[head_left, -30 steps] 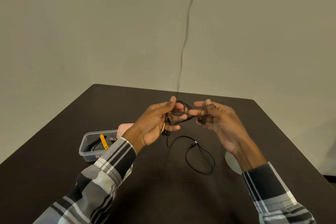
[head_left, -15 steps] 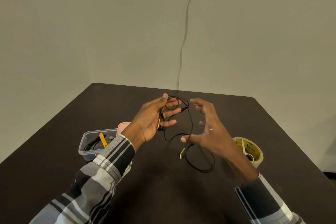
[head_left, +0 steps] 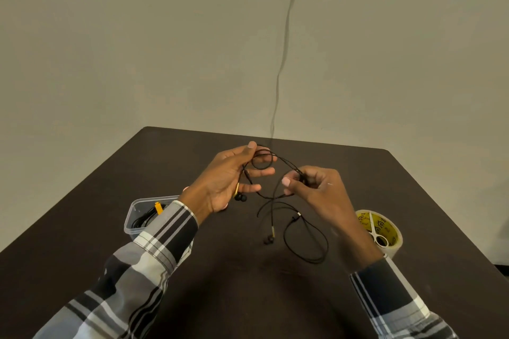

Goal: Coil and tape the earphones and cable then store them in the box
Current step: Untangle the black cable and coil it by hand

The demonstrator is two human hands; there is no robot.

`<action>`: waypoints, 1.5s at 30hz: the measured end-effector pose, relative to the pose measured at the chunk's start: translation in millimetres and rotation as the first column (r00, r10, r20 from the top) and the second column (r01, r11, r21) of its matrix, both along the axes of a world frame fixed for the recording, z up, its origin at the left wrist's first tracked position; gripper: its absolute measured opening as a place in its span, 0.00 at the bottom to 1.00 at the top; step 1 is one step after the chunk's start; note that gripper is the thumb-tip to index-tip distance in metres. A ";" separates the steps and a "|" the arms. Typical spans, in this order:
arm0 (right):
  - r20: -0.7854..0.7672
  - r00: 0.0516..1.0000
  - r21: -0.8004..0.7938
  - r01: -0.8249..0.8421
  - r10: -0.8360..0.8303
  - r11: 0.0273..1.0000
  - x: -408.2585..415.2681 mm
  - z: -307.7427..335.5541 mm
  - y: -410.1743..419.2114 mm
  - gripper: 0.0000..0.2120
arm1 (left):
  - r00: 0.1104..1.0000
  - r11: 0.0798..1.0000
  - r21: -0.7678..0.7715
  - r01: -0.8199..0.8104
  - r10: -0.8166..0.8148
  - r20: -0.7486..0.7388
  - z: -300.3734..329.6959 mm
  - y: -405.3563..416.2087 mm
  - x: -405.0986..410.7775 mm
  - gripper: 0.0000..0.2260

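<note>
Looping earphones [head_left: 275,173] between both hands' fingers [head_left: 261,172]

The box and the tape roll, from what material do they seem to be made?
The box looks like clear, glossy plastic: the dark cable inside shows through its wall. The tape roll looks like glossy transparent film, probably plastic, wound on a yellow printed core, perhaps cardboard.

Plaid sleeves [head_left: 154,250] (grey, black, white)
</note>
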State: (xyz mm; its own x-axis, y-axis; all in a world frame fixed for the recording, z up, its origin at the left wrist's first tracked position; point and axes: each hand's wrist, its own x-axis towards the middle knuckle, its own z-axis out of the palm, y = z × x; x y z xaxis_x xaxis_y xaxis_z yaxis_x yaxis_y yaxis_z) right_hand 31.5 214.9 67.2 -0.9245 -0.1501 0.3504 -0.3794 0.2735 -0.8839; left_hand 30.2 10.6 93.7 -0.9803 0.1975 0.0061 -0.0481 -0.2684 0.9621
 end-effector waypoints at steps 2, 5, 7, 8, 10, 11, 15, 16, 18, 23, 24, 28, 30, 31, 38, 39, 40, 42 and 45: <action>-0.023 1.000 -0.019 0.018 -0.019 1.000 2.8 6.7 5.1 0.05 | 0.997 0.997 0.002 -0.071 0.071 0.034 -6.4 -6.8 -3.5 0.15; -0.049 0.999 -0.082 0.002 -0.006 0.997 7.5 22.1 12.3 0.08 | 0.982 0.986 0.008 -0.169 0.168 0.089 -16.0 -12.8 -7.1 0.14; -0.053 0.999 -0.150 -0.008 0.000 0.989 9.2 28.4 15.9 0.10 | 0.968 0.975 0.017 -0.221 0.217 0.125 -20.9 -12.9 -8.5 0.11; -0.055 0.998 -0.178 -0.002 -0.008 0.984 8.9 30.0 16.7 0.10 | 0.962 0.970 0.034 -0.240 0.234 0.139 -22.4 -12.7 -9.3 0.10; -0.044 0.999 -0.254 0.016 -0.028 0.967 7.8 30.5 16.9 0.10 | 0.956 0.963 0.082 -0.258 0.243 0.164 -24.9 -12.2 -10.7 0.08; -0.030 0.999 -0.308 0.019 -0.029 0.951 7.3 30.7 16.7 0.10 | 0.956 0.961 0.105 -0.255 0.235 0.173 -25.8 -12.2 -11.6 0.07; -0.004 1.000 -0.474 -0.011 0.010 0.880 6.8 34.4 14.2 0.10 | 0.963 0.936 0.285 -0.209 0.146 0.226 -26.6 -12.3 -11.1 0.05; -0.002 1.000 -0.496 -0.017 0.019 0.868 6.8 35.4 12.9 0.09 | 0.964 0.914 0.353 -0.201 0.121 0.236 -25.9 -11.6 -9.9 0.05; 0.015 1.000 -0.521 -0.016 0.027 0.853 5.9 35.9 10.4 0.09 | 0.970 0.864 0.470 -0.180 0.076 0.232 -23.7 -8.4 -7.3 0.06; 0.079 0.997 -0.549 0.028 0.018 0.835 1.5 33.3 12.1 0.09 | 0.983 0.849 0.507 -0.148 0.068 0.172 -18.0 0.9 -2.3 0.09; 0.091 0.996 -0.555 0.032 0.022 0.831 1.1 32.6 13.0 0.09 | 0.984 0.854 0.501 -0.139 0.064 0.165 -17.4 1.4 -1.9 0.08; 0.114 0.992 -0.604 0.031 0.048 0.797 0.4 31.2 13.4 0.08 | 0.986 0.862 0.493 -0.113 0.035 0.165 -19.6 1.8 -2.8 0.06; 0.121 0.991 -0.629 0.038 0.050 0.776 -0.9 32.4 14.3 0.08 | 0.986 0.880 0.463 -0.107 0.035 0.160 -23.0 1.3 -4.2 0.09; 0.125 0.991 -0.636 0.040 0.052 0.771 -1.6 32.9 15.4 0.08 | 0.988 0.904 0.415 -0.103 0.044 0.150 -24.9 0.8 -4.4 0.10; 0.149 0.983 -0.600 0.005 0.106 0.800 1.8 34.4 20.1 0.10 | 0.999 0.980 -0.195 -0.039 0.035 -0.024 -30.5 6.5 0.5 0.10; 0.161 0.982 -0.588 0.012 0.103 0.809 2.9 35.1 20.7 0.10 | 0.998 0.975 -0.216 -0.046 0.039 -0.039 -30.6 7.7 0.6 0.09; 0.172 0.981 -0.570 0.021 0.094 0.821 3.7 35.9 21.2 0.10 | 0.998 0.972 -0.227 -0.060 0.050 -0.049 -30.9 8.4 0.0 0.08; 0.178 0.981 -0.515 0.028 0.075 0.857 4.6 37.4 22.5 0.11 | 0.995 0.967 -0.239 -0.092 0.078 -0.065 -30.7 9.8 -0.9 0.09; 0.172 0.982 -0.434 0.000 0.083 0.901 7.7 40.8 21.1 0.12 | 0.991 0.939 -0.325 -0.109 0.077 -0.109 -27.8 9.9 1.8 0.11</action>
State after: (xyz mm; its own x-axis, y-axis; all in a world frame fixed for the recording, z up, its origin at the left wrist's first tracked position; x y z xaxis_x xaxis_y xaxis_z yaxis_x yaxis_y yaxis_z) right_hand 39.3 236.1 108.0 -0.9745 -0.0625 0.2157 -0.2034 -0.1620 -0.9656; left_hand 32.1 20.4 65.9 -0.9925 0.1121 0.0482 0.0559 0.0659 0.9963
